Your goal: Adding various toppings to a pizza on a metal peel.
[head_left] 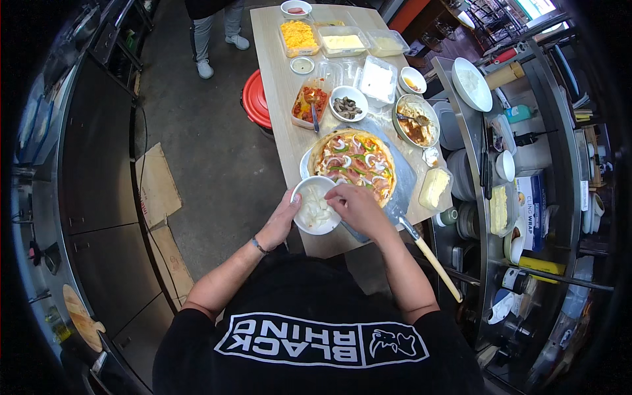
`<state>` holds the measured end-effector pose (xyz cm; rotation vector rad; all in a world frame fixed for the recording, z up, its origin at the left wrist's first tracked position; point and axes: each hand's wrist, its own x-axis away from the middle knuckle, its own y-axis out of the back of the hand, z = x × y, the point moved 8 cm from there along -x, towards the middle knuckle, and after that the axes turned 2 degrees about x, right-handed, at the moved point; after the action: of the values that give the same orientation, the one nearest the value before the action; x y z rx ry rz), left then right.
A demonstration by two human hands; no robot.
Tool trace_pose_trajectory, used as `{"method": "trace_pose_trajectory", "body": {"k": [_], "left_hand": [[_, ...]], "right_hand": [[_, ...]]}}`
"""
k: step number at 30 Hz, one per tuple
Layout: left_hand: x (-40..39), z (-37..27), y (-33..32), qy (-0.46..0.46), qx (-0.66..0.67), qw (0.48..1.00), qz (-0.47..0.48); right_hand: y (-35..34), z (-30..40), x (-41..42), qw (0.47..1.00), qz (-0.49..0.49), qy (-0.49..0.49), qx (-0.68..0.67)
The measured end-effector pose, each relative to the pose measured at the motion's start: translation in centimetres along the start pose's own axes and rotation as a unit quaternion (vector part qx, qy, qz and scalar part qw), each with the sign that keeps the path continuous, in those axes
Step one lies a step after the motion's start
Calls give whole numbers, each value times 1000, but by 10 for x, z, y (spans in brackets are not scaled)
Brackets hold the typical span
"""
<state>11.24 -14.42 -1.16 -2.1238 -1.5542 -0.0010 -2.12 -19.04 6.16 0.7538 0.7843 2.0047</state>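
Note:
My left hand (282,217) grips the rim of a white bowl (297,224) of sliced onion (316,207), its thumb over the edge. At the bowl's right edge is my right hand (353,206), fingers bent together over the onion; whether they pinch a piece I cannot tell. Just beyond both hands lies a pizza (353,160) topped with onion rings, green pepper strips and pink meat slices. It rests on a metal pizza peel (405,173), whose wooden handle (439,270) sticks out past the table's near right edge.
Beyond the pizza, the wooden table (274,54) bears a tub of red sauce (296,118) with a spoon, a bowl of mushrooms (347,106), a bowl of brown sauce (417,123) and grated cheese (298,35). A steel shelf (461,133) stands right. Another person (212,37) stands far left.

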Motion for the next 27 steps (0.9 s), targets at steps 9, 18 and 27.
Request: {"method": "trace_pose_trajectory", "body": {"k": [9,18,27], "left_hand": [[1,14,3,-23,-63,998,2],[4,6,4,24,28,999,1],[5,2,3,6,12,1000,-8]], "right_hand": [[-46,0,-10,990,11,61,127],[-20,-22,-10,952,40,-93,-289],[5,6,-3,996,-14,-84,19]]}}
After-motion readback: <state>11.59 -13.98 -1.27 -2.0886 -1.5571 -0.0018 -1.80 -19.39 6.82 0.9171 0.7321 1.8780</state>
